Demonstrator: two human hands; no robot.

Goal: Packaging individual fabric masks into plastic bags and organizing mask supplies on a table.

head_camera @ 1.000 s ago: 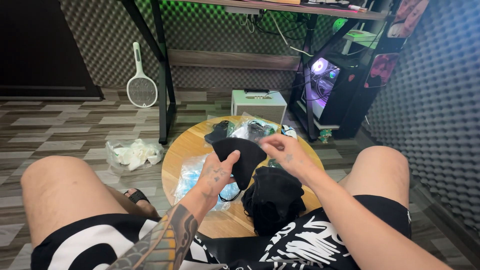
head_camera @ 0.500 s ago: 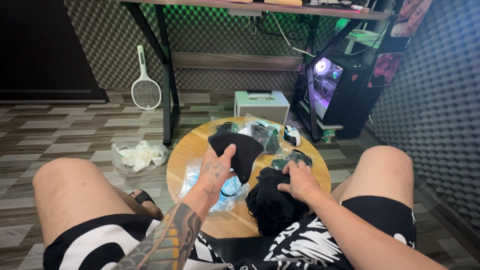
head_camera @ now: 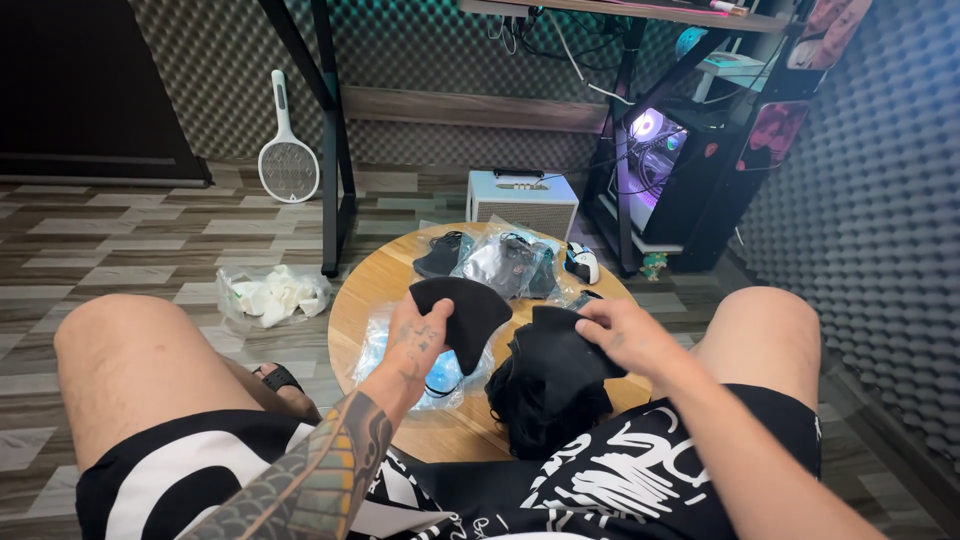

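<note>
A single black fabric mask (head_camera: 462, 318) is held pinched in the left hand (head_camera: 420, 340), raised just above the round wooden table (head_camera: 360, 300), its long axis running left to right. The pile of black masks (head_camera: 545, 395) lies just to its right, where its topmost piece is gripped by the right hand (head_camera: 625, 335), the nearer hand.

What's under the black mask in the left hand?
Under the black fabric mask held by the left hand lies a clear plastic bag of blue items; the bag's middle is hidden.
</note>
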